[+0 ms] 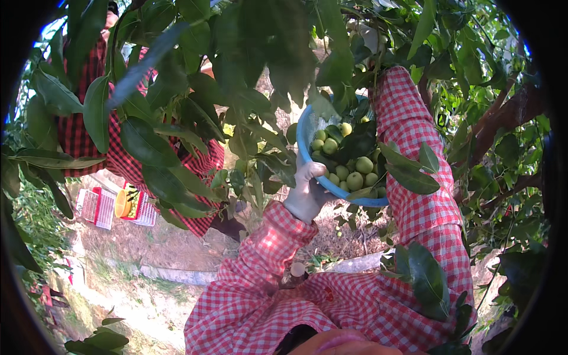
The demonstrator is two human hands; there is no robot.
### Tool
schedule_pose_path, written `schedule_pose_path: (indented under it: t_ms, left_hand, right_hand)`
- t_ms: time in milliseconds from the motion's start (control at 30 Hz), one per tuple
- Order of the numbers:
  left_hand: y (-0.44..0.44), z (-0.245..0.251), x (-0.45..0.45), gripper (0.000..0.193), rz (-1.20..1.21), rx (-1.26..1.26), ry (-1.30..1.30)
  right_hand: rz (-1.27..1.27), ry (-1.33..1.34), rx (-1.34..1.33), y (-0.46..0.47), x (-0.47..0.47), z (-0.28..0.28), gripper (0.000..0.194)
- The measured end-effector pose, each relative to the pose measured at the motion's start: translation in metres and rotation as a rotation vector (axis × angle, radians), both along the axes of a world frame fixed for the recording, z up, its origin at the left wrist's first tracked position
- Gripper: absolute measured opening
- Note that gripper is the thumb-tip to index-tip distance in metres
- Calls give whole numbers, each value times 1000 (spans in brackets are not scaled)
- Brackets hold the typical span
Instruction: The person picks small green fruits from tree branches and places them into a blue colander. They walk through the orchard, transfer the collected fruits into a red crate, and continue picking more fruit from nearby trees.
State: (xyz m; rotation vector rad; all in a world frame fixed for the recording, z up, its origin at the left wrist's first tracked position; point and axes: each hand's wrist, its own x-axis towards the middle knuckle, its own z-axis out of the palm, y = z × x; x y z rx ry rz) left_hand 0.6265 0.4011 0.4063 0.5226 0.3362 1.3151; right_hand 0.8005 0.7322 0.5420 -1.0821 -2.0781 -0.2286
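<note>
My left hand (307,191), in a white glove, grips the near left rim of a blue plastic basket (303,133). Round green fruits (355,180) and some leaves lie in the basket. My right arm, in a red-and-white checked sleeve, reaches up past the basket's right side into the foliage. At its end, my right hand (367,36) is gloved too and mostly hidden by leaves and twigs. Its fingers and anything in them cannot be made out.
Leafy branches (146,142) hang close in front. A thick brown branch (501,120) stands at right. Another person in a red-and-black checked shirt (84,133) is at left. Plastic crates (104,208) and a yellow container (122,203) rest on the ground beyond.
</note>
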Motion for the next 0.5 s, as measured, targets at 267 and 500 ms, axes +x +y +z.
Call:
schedule_pose_path:
  t_ms: [267, 500]
  left_hand:
    - [12, -30, -7, 33, -69, 2, -129]
    - [-4, -18, -12, 32, 20, -131, -118]
  right_hand:
    - [344, -45, -273, -71, 27, -46, 58]
    - [399, -84, -445, -153, 31, -66, 69]
